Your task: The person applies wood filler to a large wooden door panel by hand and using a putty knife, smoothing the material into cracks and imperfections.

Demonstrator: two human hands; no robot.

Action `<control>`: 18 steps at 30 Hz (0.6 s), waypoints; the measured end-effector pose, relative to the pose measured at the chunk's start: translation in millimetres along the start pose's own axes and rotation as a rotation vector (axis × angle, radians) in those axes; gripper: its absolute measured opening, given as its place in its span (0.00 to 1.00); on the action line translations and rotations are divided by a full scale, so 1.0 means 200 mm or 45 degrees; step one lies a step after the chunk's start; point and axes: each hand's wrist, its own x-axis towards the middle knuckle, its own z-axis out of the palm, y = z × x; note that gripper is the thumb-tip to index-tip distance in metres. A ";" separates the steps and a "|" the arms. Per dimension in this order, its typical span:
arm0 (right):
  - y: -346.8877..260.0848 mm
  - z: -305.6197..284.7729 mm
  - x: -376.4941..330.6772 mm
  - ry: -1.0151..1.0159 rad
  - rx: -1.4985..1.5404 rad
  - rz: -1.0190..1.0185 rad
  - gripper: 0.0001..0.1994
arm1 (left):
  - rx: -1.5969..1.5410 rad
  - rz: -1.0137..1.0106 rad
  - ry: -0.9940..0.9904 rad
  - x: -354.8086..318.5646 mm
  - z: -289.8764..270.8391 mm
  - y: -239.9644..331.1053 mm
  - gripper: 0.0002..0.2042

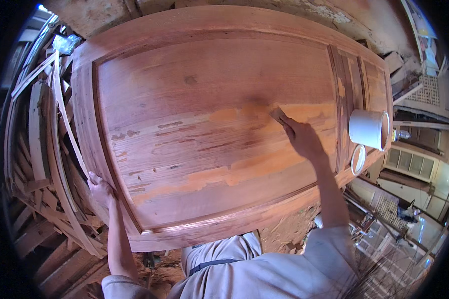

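Right hand [302, 138] pinches a putty knife [278, 115] on the door panel [209, 89]; orange filler bands cover the lower half, upper half bare; left hand [101, 189] clasps the door's left edge.

- the wooden door [209, 99] is reddish-brown timber with visible grain; its framed border looks smoother and slightly glossy where light catches the lower edge.
- orange filler paste [254, 167] lies in matt, uneven streaks across the panel, patchy and rough at the edges.
- the scraper [278, 115] in the right hand [302, 139] shows a flat, dull blade smeared with the same paste.
- the white tub [366, 128] looks like smooth plastic, and its round lid [357, 159] beside it is stained orange inside.
- the wood offcuts [40, 149] near the left hand [101, 189] are raw, pale, splintery strips.
- the sleeve [329, 249] is soft, matt grey cloth.
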 end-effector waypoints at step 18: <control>-0.06 0.07 0.07 0.275 -0.153 -0.342 0.20 | -0.006 0.039 0.018 0.01 0.02 0.00 0.34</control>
